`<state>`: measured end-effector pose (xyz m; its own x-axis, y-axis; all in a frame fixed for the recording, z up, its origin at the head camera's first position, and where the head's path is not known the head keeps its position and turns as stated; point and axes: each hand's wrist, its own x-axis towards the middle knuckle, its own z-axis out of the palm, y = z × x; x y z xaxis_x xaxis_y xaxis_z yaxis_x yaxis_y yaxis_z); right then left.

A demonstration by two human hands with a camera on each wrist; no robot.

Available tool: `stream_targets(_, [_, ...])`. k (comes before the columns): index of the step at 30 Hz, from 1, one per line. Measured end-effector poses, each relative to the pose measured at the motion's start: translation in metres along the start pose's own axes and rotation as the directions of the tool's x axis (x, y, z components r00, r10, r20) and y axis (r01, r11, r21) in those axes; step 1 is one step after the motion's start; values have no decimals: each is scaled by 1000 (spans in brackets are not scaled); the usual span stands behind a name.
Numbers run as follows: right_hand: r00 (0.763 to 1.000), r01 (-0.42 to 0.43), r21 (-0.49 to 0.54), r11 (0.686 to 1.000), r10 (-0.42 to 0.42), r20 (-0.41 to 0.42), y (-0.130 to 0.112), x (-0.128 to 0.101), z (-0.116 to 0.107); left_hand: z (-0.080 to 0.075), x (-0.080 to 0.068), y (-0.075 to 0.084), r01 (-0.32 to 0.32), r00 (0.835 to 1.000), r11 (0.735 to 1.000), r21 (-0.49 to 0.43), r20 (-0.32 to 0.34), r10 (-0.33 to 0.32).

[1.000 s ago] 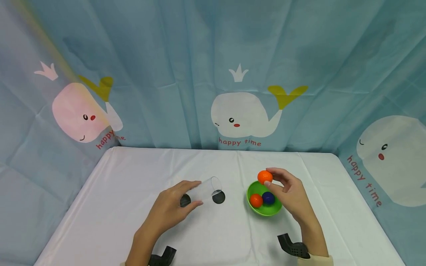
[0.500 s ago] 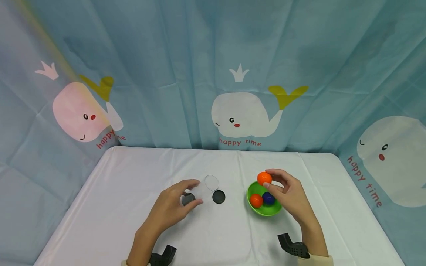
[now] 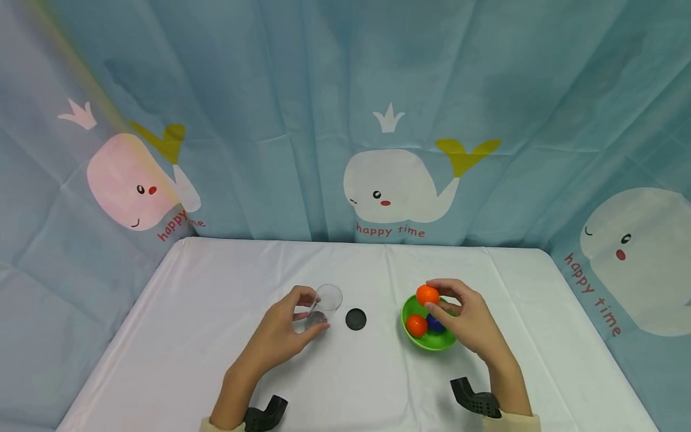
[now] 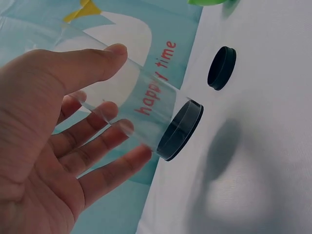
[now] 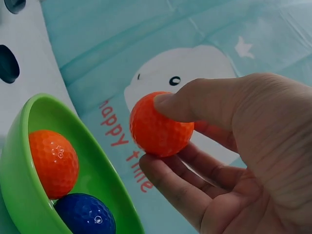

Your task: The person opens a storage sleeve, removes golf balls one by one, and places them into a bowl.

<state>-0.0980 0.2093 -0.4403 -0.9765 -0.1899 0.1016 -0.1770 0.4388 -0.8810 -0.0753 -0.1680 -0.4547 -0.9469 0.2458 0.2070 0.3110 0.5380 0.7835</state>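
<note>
My left hand (image 3: 281, 333) grips a clear plastic tube (image 4: 146, 92) between thumb and fingers. One end of the tube wears a black cap (image 4: 180, 130); its other end is an open ring, tipped up and upright-leaning in the head view. With thumb and fingertips, my right hand (image 3: 468, 315) pinches an orange golf ball (image 5: 161, 126) above the far side of a green bowl (image 3: 429, 346). Inside that bowl lie a second orange golf ball (image 5: 52, 163) and a dark blue golf ball (image 5: 85, 214), the blue one partly hidden by my right thumb in the head view.
A loose black cap (image 3: 355, 319) lies on the white tablecloth (image 3: 345, 384) between the tube and the bowl. Behind the table hangs a blue curtain (image 3: 302, 120) printed with whales. Black wrist mounts (image 3: 475, 398) sit on both forearms.
The tube, at first tilted over to the right, has swung toward upright, its ring end moving left over the left hand. The right hand has lowered the orange golf ball slightly toward the bowl.
</note>
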Motion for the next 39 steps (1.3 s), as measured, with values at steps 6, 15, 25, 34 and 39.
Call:
stream_targets(6, [1000,30,-73,997,-31,-1,-2,1,4,2,-1,-6,60,998,998,-37,2,-60])
stream_targets(15, [998,64,-159,985,-66,-10,-6,2,6,3,-8,-9,136,991,989,-53,-5,-136])
stream_targets(25, [988,97,-186,978,-117,-100,-9,0,3,11,-4,-20,101,995,992,-74,24,-100])
stream_targets(34, [990,88,-165,982,-105,-97,-7,-1,3,13,-2,-25,116,992,989,-96,53,-111])
stream_targets(39, [989,93,-136,986,-107,-99,-11,0,1,13,1,-27,118,992,990,-75,59,-114])
